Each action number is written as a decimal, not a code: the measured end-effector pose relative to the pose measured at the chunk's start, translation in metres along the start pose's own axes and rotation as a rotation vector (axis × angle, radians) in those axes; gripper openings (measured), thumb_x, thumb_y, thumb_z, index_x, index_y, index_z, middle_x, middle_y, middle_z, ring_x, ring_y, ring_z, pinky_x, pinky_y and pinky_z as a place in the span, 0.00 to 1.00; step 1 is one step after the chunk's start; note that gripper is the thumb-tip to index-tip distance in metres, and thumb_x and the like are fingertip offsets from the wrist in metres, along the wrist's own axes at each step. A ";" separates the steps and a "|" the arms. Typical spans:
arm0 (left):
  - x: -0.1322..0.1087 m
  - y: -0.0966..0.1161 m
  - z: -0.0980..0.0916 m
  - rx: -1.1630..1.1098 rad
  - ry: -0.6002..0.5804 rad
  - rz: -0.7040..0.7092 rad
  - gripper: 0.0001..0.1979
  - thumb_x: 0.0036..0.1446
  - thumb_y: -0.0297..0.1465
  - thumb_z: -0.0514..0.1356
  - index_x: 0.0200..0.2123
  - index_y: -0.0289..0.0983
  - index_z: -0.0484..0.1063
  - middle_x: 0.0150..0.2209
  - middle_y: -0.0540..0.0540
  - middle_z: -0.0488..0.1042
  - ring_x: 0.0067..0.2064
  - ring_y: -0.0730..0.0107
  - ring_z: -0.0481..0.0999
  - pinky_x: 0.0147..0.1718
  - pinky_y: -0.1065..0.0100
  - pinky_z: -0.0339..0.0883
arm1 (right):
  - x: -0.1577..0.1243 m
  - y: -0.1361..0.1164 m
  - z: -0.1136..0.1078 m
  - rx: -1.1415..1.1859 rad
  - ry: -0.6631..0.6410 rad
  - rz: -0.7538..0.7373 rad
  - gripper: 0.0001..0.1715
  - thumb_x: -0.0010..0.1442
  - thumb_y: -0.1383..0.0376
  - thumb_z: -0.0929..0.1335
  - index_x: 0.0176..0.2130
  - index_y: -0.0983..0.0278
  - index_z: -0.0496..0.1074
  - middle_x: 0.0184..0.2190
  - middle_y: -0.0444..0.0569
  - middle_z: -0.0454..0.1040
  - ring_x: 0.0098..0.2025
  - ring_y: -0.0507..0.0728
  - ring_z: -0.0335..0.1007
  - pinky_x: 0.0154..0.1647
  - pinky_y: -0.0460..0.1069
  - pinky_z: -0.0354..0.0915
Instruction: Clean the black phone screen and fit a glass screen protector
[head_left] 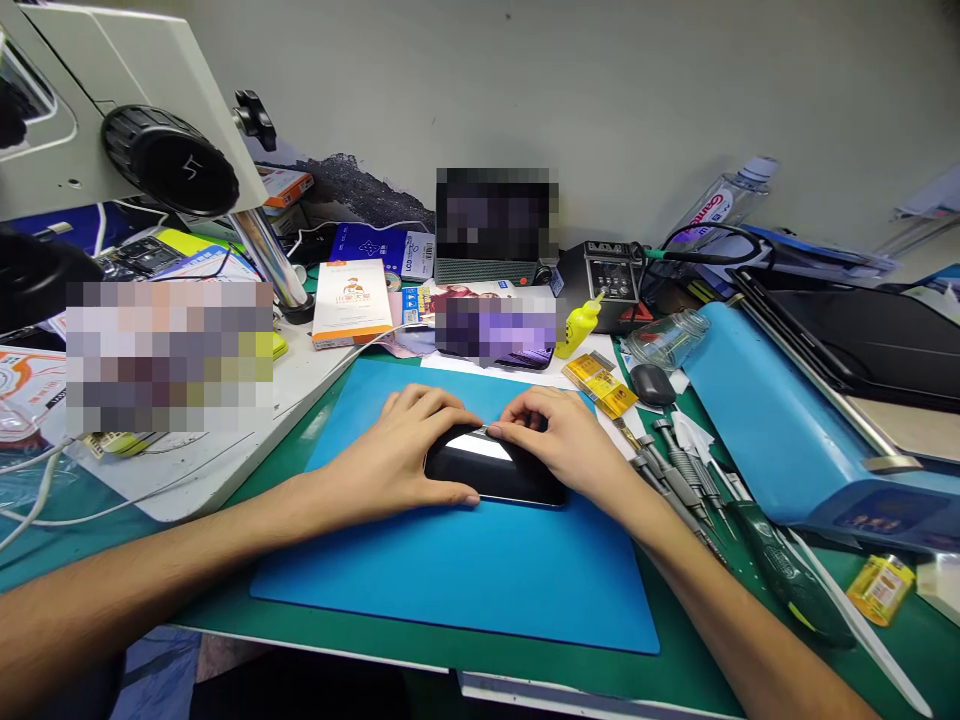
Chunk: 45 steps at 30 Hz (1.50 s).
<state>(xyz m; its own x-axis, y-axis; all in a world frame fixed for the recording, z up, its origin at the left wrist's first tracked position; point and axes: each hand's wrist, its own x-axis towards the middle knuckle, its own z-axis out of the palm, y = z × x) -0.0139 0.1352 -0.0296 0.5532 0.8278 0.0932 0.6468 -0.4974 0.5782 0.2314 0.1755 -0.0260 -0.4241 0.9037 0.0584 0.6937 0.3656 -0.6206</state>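
A black smartphone [499,475] with a glossy, light-reflecting face lies sideways on the blue mat [457,575]. Around its left end my left hand [416,440] is closed, the thumb along the near edge and the fingers at the far edge. My right hand [559,430] is pinched at the middle of the far edge, thumb and forefinger together. Something small may sit between those fingertips; I cannot make out what. Beyond the mat lies another phone [517,357] with its screen lit, partly blurred.
A microscope [172,160] on a white base [225,455] stands at left. Right of the mat lie screwdrivers [679,480], a green-handled tool [787,570] and a blue machine [780,430]. Behind are a yellow bottle [580,325], a white box [352,300] and an orange-yellow packet [600,385].
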 end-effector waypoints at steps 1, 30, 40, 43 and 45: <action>0.000 0.000 0.000 0.002 -0.003 -0.003 0.33 0.56 0.53 0.69 0.61 0.47 0.71 0.59 0.43 0.72 0.61 0.47 0.64 0.61 0.46 0.60 | 0.000 0.000 0.001 -0.004 0.003 -0.001 0.16 0.63 0.51 0.73 0.33 0.59 0.81 0.33 0.47 0.80 0.39 0.59 0.73 0.42 0.53 0.62; -0.001 0.000 0.002 0.031 -0.006 0.014 0.33 0.57 0.49 0.70 0.62 0.45 0.69 0.60 0.43 0.70 0.62 0.49 0.63 0.61 0.47 0.60 | 0.000 -0.006 -0.003 0.027 -0.012 0.017 0.10 0.62 0.58 0.74 0.32 0.60 0.81 0.33 0.46 0.80 0.38 0.58 0.73 0.40 0.52 0.62; -0.002 0.000 0.001 0.033 0.001 0.014 0.33 0.57 0.49 0.70 0.62 0.45 0.70 0.60 0.43 0.70 0.62 0.49 0.63 0.61 0.46 0.60 | -0.003 -0.009 -0.017 0.083 -0.066 0.011 0.07 0.62 0.64 0.71 0.35 0.60 0.81 0.33 0.44 0.81 0.35 0.55 0.74 0.36 0.49 0.66; -0.002 0.000 0.001 0.032 0.003 0.015 0.33 0.57 0.49 0.70 0.62 0.45 0.70 0.60 0.43 0.70 0.62 0.49 0.63 0.62 0.46 0.59 | -0.003 -0.007 -0.015 0.080 -0.061 0.004 0.07 0.62 0.64 0.70 0.36 0.60 0.81 0.33 0.45 0.81 0.36 0.56 0.74 0.37 0.50 0.66; -0.002 0.000 0.001 0.034 0.005 0.016 0.33 0.57 0.50 0.70 0.62 0.45 0.70 0.60 0.43 0.70 0.62 0.48 0.63 0.62 0.46 0.59 | -0.002 -0.006 -0.011 0.067 -0.053 0.001 0.07 0.61 0.63 0.71 0.35 0.59 0.81 0.33 0.45 0.80 0.37 0.56 0.74 0.38 0.50 0.66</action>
<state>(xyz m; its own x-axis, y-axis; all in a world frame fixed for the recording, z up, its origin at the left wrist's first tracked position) -0.0142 0.1336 -0.0307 0.5606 0.8212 0.1065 0.6558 -0.5189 0.5483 0.2345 0.1737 -0.0142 -0.4545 0.8906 0.0176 0.6546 0.3473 -0.6715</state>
